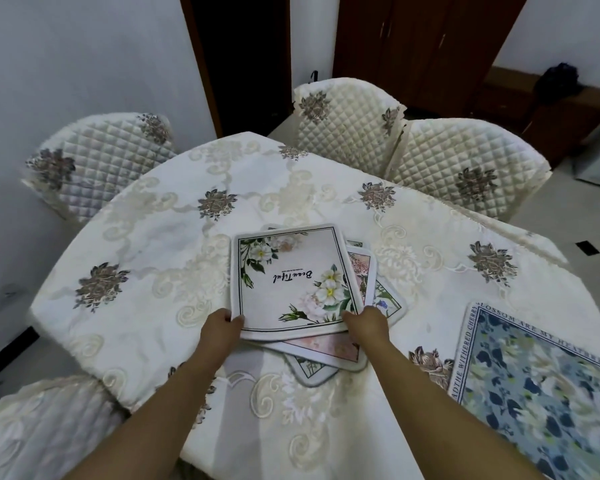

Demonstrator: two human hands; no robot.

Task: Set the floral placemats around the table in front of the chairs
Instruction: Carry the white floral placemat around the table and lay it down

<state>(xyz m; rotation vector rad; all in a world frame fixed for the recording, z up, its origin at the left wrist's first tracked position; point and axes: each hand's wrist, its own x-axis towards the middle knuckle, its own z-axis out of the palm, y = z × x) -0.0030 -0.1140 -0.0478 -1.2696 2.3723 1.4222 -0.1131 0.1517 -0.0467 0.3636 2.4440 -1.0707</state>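
- Both forearms reach in from 6 o'clock over the cream tablecloth [146,271].
- Left hand [222,327] pinches the near-left corner of the top placemat [291,278], thumb on top.
- Right hand [368,323] clamps the near-right corner of that placemat, fingers curled beneath.
- Top placemat sits mid-table on a fanned stack [329,351] of others; its long axis runs roughly 6 to 12 o'clock, tilted slightly, and its script reads upside down to the wearer.
- At 4 o'clock, 1 blue floral placemat [534,375] lies flat near the table edge.
- Quilted chairs [347,126] ring the table between 9 and 2 o'clock.
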